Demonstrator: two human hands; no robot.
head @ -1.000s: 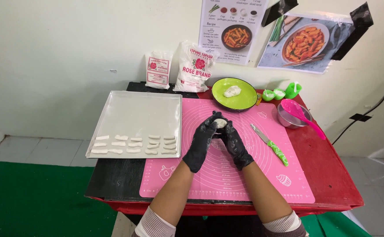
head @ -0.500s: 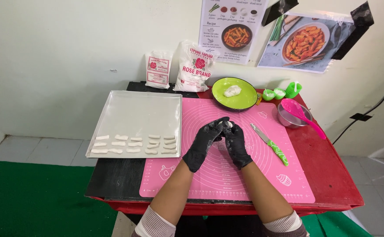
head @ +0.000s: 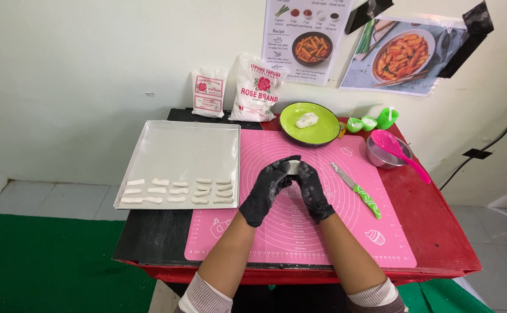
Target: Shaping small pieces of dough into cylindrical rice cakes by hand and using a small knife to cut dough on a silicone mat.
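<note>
Left hand (head: 269,188) and right hand (head: 313,188), black-gloved, cupped together around a white dough piece (head: 294,167); judged soft, light, tacky, best held gently by its sides.

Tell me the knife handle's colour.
Green with pale specks, on the knife right of the hands; head view.

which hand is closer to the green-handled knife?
Right. The right hand is on the mat just left of the knife, apart from it. The left hand sits farther left, beyond the right hand, both cupping a white dough piece.
</note>
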